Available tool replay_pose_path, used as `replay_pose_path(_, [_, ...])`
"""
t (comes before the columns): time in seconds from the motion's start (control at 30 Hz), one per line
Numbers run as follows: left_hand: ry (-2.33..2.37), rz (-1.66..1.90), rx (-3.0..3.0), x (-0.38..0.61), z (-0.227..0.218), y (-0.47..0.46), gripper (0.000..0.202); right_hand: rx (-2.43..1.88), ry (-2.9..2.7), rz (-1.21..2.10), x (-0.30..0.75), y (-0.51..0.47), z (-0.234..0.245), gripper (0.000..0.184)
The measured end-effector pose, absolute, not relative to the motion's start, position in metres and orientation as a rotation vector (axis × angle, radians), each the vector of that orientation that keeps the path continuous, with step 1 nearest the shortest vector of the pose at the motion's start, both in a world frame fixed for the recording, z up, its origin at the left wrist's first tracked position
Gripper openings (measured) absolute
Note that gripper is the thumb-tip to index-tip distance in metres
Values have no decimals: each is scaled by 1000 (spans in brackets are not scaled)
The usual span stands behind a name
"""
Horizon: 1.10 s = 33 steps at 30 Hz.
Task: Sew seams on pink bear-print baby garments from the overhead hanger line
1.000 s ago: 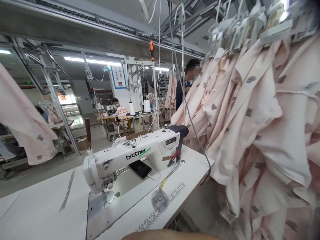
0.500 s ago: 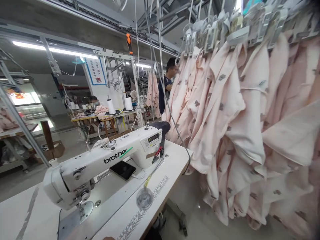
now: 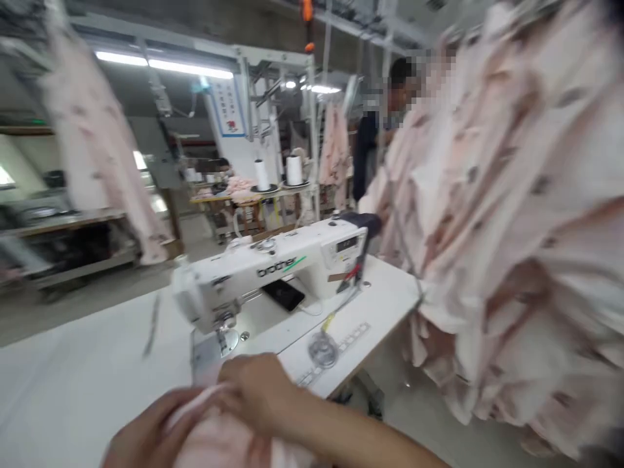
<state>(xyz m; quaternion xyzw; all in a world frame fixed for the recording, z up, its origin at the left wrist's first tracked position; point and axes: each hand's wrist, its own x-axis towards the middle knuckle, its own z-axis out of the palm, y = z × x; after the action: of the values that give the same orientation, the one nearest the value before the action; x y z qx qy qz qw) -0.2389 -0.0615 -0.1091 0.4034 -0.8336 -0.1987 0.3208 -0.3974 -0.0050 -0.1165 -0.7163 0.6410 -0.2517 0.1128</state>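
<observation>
A pale pink garment (image 3: 219, 439) is bunched up at the bottom of the view, in front of the sewing machine. My left hand (image 3: 151, 429) grips it from the left, fingers folded over its upper edge. My right hand (image 3: 256, 390) is closed on the same cloth, its forearm crossing from the lower right. Part of the garment is hidden by the hands, and motion smears it. Just beyond my hands stands the white sewing machine (image 3: 273, 263), its needle area (image 3: 227, 335) bare of cloth.
On the white sewing table (image 3: 97, 370) are a dark phone (image 3: 283, 294), a clear round object (image 3: 322, 350) and red-handled snips (image 3: 351, 274). Pink garments (image 3: 526, 214) hang at the right; another pink garment (image 3: 92, 130) hangs at left. A person (image 3: 375, 136) stands behind.
Both hands have come into view with a pink garment held between them. My view has turned left, so the machine sits farther right. A hanging garment now shows at the left.
</observation>
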Motion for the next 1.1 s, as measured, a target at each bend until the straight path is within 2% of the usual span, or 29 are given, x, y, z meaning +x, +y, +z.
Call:
replay_pose_path(0.17, [-2234, -989, 1103, -249, -128, -98, 28, -1953, 1935, -708, -410, -50, -141, 15])
replay_pose_path(0.4, [-2236, -859, 1344, -273, -162, -137, 23, -1786, 2062, -589, -421, -96, -164, 10])
replay_pose_path(1.0, [-2225, -800, 1604, -288, -156, -153, 15, -1789, 2234, -495, -426, -106, -176, 16])
replay_pose_path(1.1, [-2210, -769, 1611, -288, -158, -154, 20, -1832, 2255, -473, -425, -106, -175, 16])
